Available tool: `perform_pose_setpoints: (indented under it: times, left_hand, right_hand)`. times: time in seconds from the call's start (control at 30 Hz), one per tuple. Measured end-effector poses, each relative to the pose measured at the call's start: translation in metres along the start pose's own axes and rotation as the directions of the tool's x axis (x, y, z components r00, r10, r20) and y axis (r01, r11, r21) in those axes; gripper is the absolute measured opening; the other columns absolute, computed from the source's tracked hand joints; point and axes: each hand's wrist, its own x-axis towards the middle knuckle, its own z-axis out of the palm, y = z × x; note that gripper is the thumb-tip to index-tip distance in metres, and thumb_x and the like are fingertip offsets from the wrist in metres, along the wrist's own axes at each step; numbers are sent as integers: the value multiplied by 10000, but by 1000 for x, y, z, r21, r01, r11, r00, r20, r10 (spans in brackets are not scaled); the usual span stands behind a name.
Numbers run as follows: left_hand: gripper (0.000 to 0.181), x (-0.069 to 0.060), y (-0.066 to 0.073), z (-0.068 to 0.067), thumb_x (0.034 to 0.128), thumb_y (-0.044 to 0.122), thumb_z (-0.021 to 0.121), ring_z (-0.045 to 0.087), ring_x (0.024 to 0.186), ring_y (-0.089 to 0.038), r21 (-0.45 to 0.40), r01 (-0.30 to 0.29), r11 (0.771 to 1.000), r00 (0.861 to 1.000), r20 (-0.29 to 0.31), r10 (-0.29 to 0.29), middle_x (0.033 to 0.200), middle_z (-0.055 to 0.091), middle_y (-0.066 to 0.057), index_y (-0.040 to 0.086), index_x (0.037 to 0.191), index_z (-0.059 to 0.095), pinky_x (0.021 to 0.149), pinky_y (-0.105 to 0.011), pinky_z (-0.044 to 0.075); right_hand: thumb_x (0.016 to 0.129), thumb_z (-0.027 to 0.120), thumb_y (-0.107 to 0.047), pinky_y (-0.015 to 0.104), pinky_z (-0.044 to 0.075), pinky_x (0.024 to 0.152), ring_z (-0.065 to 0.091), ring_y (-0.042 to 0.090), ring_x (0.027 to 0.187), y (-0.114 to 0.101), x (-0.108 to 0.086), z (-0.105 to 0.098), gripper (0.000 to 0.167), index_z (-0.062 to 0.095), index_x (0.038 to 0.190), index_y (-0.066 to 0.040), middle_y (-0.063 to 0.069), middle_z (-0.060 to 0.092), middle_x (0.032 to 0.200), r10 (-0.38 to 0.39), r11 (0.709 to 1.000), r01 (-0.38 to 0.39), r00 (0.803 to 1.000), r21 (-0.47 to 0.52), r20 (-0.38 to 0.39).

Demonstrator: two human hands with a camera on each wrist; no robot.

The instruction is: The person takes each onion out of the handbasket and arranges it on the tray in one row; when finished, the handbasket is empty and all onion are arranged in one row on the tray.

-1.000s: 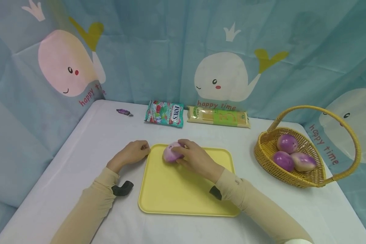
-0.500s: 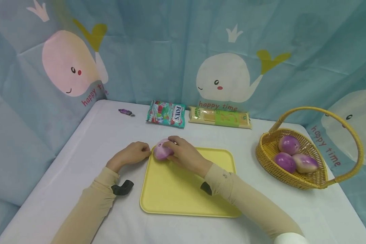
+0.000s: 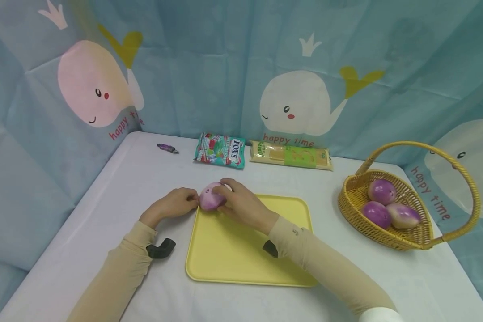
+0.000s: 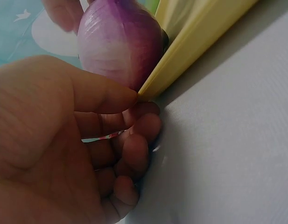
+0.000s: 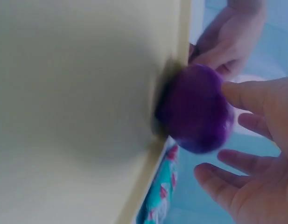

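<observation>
- Curtain: blue, printed with whales, hanging behind the far edge of the counter.
- Basket: yellow wicker with a tall handle, close to the counter's right edge.
- Tray: flat and yellow, left of the basket; likely stiff and light, its raised rim the natural place to hold.
- Noodle pack: lying along the counter's far edge.
- Right hand: its fingers are about half open, loosely curled round the bulb. At least one fingertip looks to be on the skin; the right wrist view shows gaps by others, so how firmly they press I cannot tell.
- Left hand: beside the tray's far left corner, fingers bent, thumb and index tips close together at the rim. Whether they pinch it or merely touch, I cannot tell.
- Bag: teal, at the far edge, left of the noodle pack.
- Bulb: at the tray's far left corner (an onion or turnip by its skin, perhaps a model); resting or just lifted is unclear. It should be firm, fairly light and not fragile, but the glossy round surface may slip or roll; best gripped across its widest part. Three more bulbs lie in the basket.
- Sweet: purple-wrapped, near the counter's far left corner.
</observation>
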Motion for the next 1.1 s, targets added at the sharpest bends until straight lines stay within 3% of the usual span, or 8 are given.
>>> perform_pose_setpoints:
  times: [0.23,0.37,0.47,0.57,0.7,0.8,0.97,1.1]
  left_hand:
    - [161,-1,0,2,926,159,515,504,757,-152,10,23,1000,1000,-2,-23,805,592,-35,88,857,642,700,-286,407]
    - [164,0,-1,3,933,159,516,503,748,-151,15,34,999,999,-6,-33,799,590,-34,84,863,644,690,-286,408]
    - [163,0,-1,4,936,161,518,500,743,-148,18,30,999,999,-14,-30,793,587,-32,86,861,642,685,-283,405]
    - [162,0,-1,4,937,165,520,495,734,-146,19,30,999,999,-21,-29,784,581,-31,88,855,636,676,-280,401]
    - [165,0,-1,4,939,177,520,496,736,-145,24,32,999,999,-20,-32,783,578,-30,93,855,634,676,-280,400]
    - [167,-1,-1,4,943,180,518,501,749,-147,26,38,999,999,-18,-37,792,580,-30,94,863,636,689,-283,406]
    - [163,-2,3,3,942,169,511,494,749,-152,19,45,999,999,-7,-45,774,559,-30,84,861,625,687,-288,399]
    - [163,-2,4,3,942,165,507,486,745,-149,18,45,999,999,-4,-45,762,546,-23,82,861,622,685,-286,391]
  right_hand:
    - [890,703,-195,473,466,1030,540,345,1269,28,-43,-35,465,548,1320,-110,182,511,1406,123,991,-125,991,-51,-45]
    - [881,698,-146,519,474,991,559,382,1213,58,-85,-67,434,567,1283,-47,225,549,1337,247,961,-261,958,-87,-143]
    - [880,670,-106,565,465,941,573,434,1130,83,-121,-92,377,592,1235,-5,264,586,1241,366,904,-407,895,-130,-255]
    - [888,614,-119,616,439,848,553,492,1047,106,-159,-116,319,602,1175,19,308,586,1142,499,804,-568,805,-176,-321]
    - [927,566,-243,653,419,782,515,550,1008,128,-201,-140,383,565,1186,39,373,530,1125,696,638,-735,678,-232,-234]
    - [950,561,-329,654,431,784,528,576,993,138,-219,-146,456,570,1199,53,406,539,1126,766,582,-769,627,-263,-138]
    - [969,535,-420,651,441,822,543,592,1026,148,-230,-147,531,586,1177,65,397,583,1145,773,605,-751,634,-266,-33]
    - [957,512,-513,664,429,839,517,604,1078,151,-231,-148,637,534,1254,50,394,562,1200,784,608,-750,620,-259,45]
